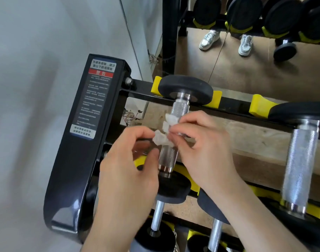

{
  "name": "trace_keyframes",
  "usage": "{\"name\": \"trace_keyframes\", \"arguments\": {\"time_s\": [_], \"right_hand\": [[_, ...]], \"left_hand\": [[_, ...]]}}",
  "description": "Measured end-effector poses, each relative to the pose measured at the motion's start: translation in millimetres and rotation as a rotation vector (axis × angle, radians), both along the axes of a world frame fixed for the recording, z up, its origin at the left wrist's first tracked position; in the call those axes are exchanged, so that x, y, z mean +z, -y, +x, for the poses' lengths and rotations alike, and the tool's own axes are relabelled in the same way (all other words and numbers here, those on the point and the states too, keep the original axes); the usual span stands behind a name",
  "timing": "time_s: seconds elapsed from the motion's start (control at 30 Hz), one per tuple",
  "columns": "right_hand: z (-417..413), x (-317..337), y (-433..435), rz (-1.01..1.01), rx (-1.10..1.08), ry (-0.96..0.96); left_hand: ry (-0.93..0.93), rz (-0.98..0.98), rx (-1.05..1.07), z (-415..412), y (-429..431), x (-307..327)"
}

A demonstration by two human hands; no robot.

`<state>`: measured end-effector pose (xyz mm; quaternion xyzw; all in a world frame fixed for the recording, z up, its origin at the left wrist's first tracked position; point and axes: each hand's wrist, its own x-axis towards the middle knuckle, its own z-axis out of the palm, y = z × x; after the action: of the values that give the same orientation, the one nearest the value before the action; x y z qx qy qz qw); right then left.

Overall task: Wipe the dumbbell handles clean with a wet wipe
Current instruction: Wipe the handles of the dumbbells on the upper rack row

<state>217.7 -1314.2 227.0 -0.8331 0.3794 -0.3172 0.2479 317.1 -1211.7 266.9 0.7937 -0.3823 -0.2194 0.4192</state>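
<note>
Both hands are on the wet wipe, which is held over the middle of the left dumbbell handle on the top row of the black rack. The left hand pinches the wipe's near-left end between thumb and forefinger. The right hand pinches its right side with the fingertips, other fingers curled in.

The wipe is bunched and crumpled, not spread flat and not wrapped round the bar. It overlaps the knurled steel in view, but the angle doesn't show whether it actually touches. The dumbbell lies far-to-near in yellow cradles, with one black head at the far end and one at the near end.

Progress, as a judgement: early. It looks like the wipe is being opened out or readied rather than rubbed along the bar. No handle shows a wet streak or any other visible sign of cleaning, so nothing can be counted as done.

Likely left to do:
- this handle along its full length
- the thicker handle to the right
- the two thin lower handles on the near row

There is a warning label on the rack's left end plate. A mirror at the far side reflects more dumbbells and a pair of sneakers.
</note>
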Motion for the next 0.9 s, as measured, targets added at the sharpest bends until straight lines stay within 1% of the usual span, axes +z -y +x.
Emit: {"name": "trace_keyframes", "arguments": {"time_s": [0.03,0.1,0.17,0.2,0.27,0.3,0.33,0.4,0.43,0.5,0.53,0.6,0.67,0.7,0.77,0.83,0.9], "right_hand": [[-3,-1,-2,-0.033,0.041,-0.008],[-15,-7,-11,-0.014,0.144,-0.087],[-30,-10,-20,0.040,0.220,-0.169],[-35,-10,-19,0.090,0.207,-0.161],[-37,-4,-6,0.244,0.053,-0.008],[-33,1,3,0.260,-0.010,0.064],[-26,6,9,0.224,-0.028,0.079],[-12,9,8,0.075,-0.006,-0.017],[-8,6,3,0.037,0.015,-0.050],[-6,2,-11,0.053,0.050,-0.086],[-7,0,-17,0.047,0.074,-0.094],[-8,-3,-24,0.021,0.149,-0.096],[-5,-2,-19,0.028,0.205,-0.093],[-2,1,-11,0.023,0.195,-0.091],[5,6,12,0.003,0.093,-0.077],[10,8,27,0.000,-0.006,-0.035],[6,2,12,0.023,0.001,-0.023]], "left_hand": [[0.069,0.067,0.020,-6,-9,-1],[0.135,0.182,0.062,-24,-26,-7],[0.171,0.175,0.122,-39,-37,-22],[0.161,0.154,0.178,-45,-38,-27],[0.118,0.112,0.285,-51,-36,-33],[0.106,0.090,0.314,-53,-34,-36],[0.108,0.085,0.317,-55,-32,-40],[0.182,0.124,0.265,-60,-26,-47],[0.220,0.148,0.251,-62,-23,-48],[0.252,0.149,0.246,-60,-21,-49],[0.244,0.139,0.243,-56,-22,-49],[0.170,0.135,0.225,-46,-27,-49],[0.028,0.126,0.221,-36,-34,-47],[-0.037,0.110,0.222,-32,-35,-47],[-0.095,0.100,0.205,-29,-36,-45],[-0.104,0.119,0.170,-25,-36,-45],[-0.107,0.109,0.135,-19,-40,-51]]}}
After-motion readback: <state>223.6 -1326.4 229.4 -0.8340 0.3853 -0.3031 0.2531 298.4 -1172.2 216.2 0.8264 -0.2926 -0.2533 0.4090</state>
